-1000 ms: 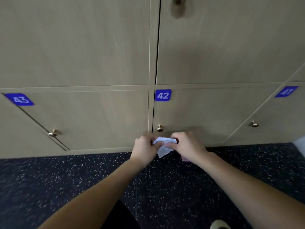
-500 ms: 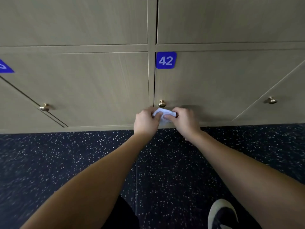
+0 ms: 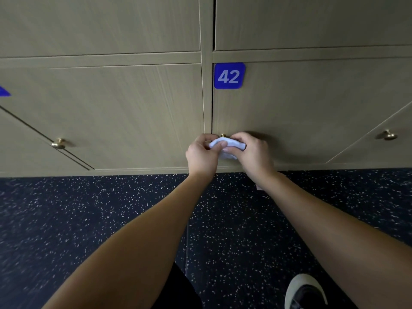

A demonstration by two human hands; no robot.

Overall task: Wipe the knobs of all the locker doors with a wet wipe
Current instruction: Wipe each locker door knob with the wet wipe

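A white wet wipe is bunched between both hands, right below the brass knob of locker 42. My left hand pinches its left end with thumb and fingers. My right hand grips its right end. Only the top of that knob shows above the wipe. Two other brass knobs are in view: one on the door to the left and one on the door to the right. A blue plate reading 42 marks the middle door.
Beige wooden locker doors fill the upper half, reaching down to a dark speckled floor. My shoe stands at the bottom right. A small pale scrap lies on the floor by my right wrist.
Both hands rose with the wipe toward the knob of locker 42, which is now mostly covered. The view has closed in on the lockers and tilted down.
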